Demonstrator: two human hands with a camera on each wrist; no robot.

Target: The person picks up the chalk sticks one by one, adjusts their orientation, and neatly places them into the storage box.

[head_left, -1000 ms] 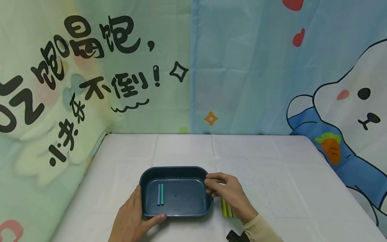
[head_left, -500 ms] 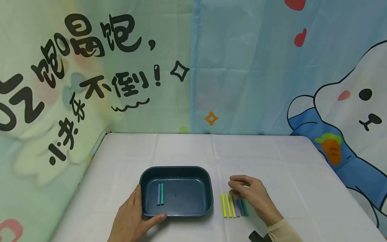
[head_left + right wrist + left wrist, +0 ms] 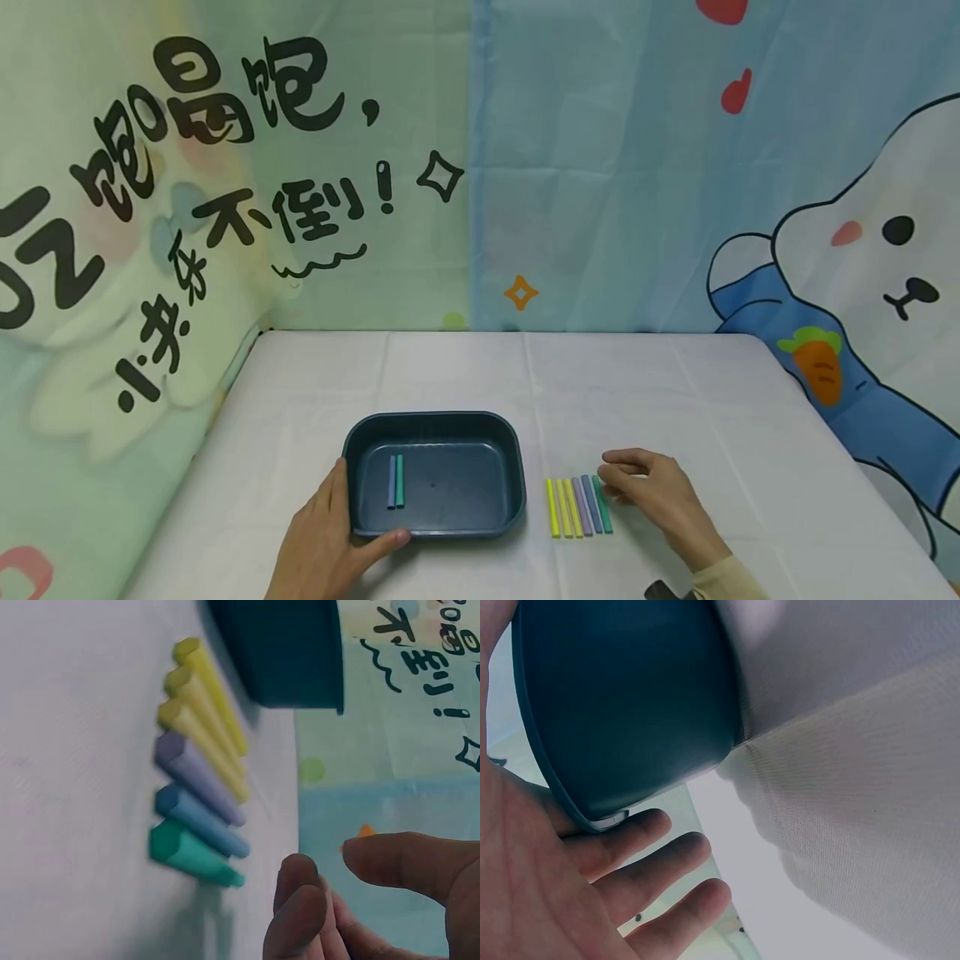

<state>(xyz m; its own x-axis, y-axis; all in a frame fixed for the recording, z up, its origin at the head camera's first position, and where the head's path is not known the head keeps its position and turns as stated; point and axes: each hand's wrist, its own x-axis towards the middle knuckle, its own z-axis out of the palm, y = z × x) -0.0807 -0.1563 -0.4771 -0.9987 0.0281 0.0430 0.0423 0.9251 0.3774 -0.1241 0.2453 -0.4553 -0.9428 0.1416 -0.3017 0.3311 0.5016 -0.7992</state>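
Coloured sticks (image 3: 581, 506) | row within easy reach of right hand (image 3: 651, 487), thumb apart from fingers | left hand (image 3: 318, 529), straight-fingered, braces tray (image 3: 465, 487), likely steadying it

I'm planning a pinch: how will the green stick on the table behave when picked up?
The green stick looks stiff, as it lies straight. Its faceted end suggests it may resist rolling when nudged. Being slim, it is probably light.
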